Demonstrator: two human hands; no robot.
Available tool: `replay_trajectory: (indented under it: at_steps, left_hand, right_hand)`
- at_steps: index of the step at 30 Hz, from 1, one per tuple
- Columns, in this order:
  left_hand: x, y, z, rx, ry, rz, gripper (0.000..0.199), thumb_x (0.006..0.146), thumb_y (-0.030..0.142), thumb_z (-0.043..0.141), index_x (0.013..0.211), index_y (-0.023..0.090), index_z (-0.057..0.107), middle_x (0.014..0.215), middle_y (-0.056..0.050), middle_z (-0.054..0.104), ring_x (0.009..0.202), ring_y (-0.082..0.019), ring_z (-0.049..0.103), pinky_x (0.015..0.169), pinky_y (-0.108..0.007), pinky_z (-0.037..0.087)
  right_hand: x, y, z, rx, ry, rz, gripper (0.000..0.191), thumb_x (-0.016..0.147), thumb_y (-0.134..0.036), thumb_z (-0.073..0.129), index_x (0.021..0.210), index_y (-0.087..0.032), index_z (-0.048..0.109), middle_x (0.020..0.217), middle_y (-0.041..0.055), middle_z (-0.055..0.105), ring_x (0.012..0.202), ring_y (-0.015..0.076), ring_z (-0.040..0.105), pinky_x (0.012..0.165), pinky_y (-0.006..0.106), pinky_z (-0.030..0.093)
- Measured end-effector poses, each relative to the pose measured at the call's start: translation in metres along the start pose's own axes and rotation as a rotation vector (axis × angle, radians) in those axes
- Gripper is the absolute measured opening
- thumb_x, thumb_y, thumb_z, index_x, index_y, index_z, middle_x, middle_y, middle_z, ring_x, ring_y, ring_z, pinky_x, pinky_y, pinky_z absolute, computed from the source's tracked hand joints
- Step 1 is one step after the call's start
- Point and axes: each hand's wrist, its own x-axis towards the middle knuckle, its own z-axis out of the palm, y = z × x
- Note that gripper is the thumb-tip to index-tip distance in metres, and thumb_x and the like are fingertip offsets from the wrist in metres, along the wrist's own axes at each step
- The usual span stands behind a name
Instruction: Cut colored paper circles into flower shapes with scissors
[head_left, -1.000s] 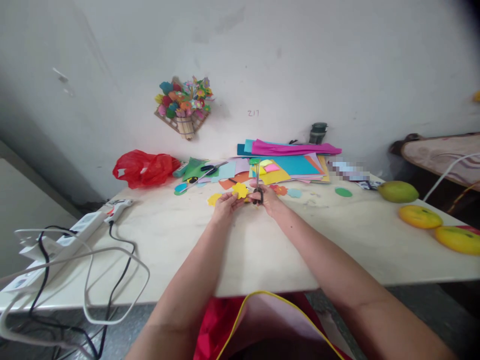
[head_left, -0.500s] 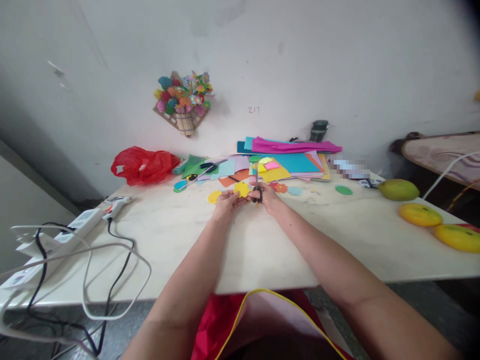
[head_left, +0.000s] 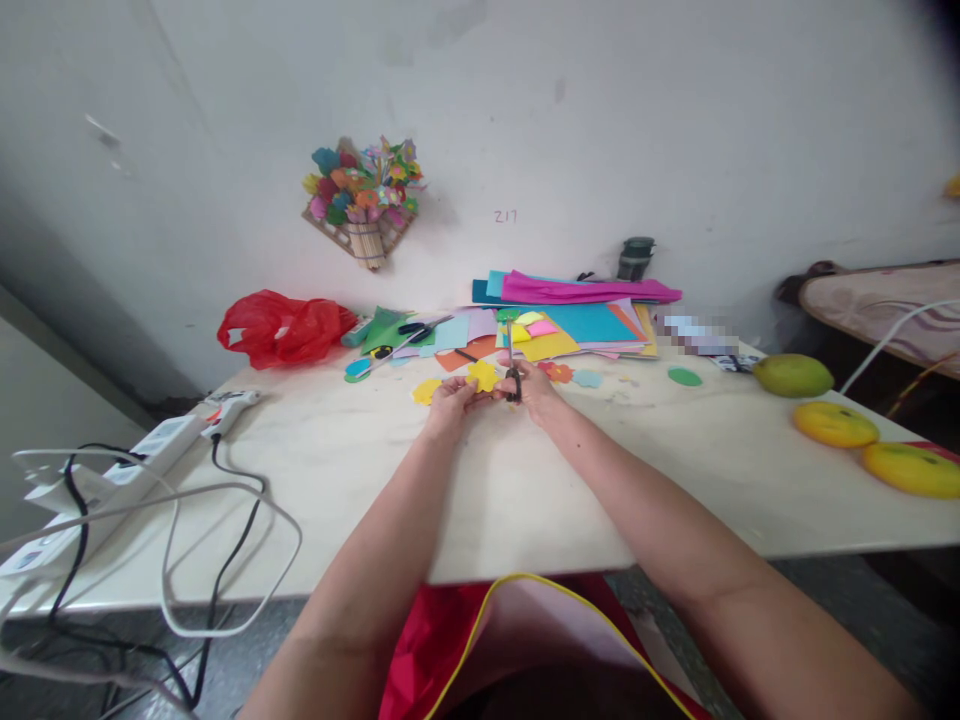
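Observation:
My left hand (head_left: 453, 398) pinches a yellow flower-shaped cutout (head_left: 484, 375) above the white table (head_left: 360, 480). Close beside it, my right hand (head_left: 534, 390) is closed on the dark handles of a pair of scissors (head_left: 512, 382), whose blades point away from me. Another yellow flower cutout (head_left: 427, 391) lies just left of my left hand. Beyond my right hand rest a red-orange flower cutout (head_left: 556, 372) and a pale blue flower cutout (head_left: 586, 378).
Coloured sheets (head_left: 589, 322) and a second pair of scissors (head_left: 415, 329) lie at the back. A red plastic bag (head_left: 281, 328) is back left, a power strip (head_left: 161, 450) with cables and a glue gun (head_left: 231, 410) at left. Mangoes (head_left: 836, 424) sit at right, near a green oval (head_left: 684, 377).
The view has shifted very slightly. Both hands keep their hold on the yellow flower cutout and the scissors, almost unmoved.

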Motion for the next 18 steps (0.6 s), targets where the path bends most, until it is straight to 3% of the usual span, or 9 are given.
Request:
replay_trajectory:
  at_steps: [8,13,18]
  left_hand:
    - [0.003,-0.001,-0.002,0.037,0.061,0.022,0.029,0.062,0.027,0.076,0.074,0.015,0.052,0.071,-0.006,0.069,0.064,-0.018,0.067,0.076,-0.037,0.053]
    - [0.004,0.015,-0.008,0.080,0.105,0.104,0.033,0.059,0.032,0.077,0.076,0.015,0.055,0.072,-0.006,0.068,0.071,-0.020,0.069,0.074,-0.035,0.053]
    - [0.011,0.038,-0.036,0.288,0.427,0.289,0.026,0.063,0.037,0.072,0.071,0.015,0.060,0.070,-0.005,0.067,0.077,-0.020,0.067,0.074,-0.032,0.051]
  right_hand:
    - [0.001,0.001,0.000,-0.068,0.018,-0.016,0.043,0.053,-0.005,0.067,0.092,-0.019,0.055,0.050,-0.0072,0.056,0.044,0.0129,0.059,0.039,0.018,0.033]
    - [0.006,0.002,-0.005,-0.116,0.038,-0.057,0.037,0.055,-0.007,0.066,0.089,-0.018,0.056,0.051,-0.0050,0.059,0.045,0.0125,0.058,0.043,0.019,0.040]
    - [0.023,0.000,-0.021,-0.278,0.155,-0.128,0.038,0.057,-0.016,0.072,0.092,-0.018,0.056,0.053,-0.0053,0.058,0.042,0.0109,0.054,0.046,0.022,0.045]
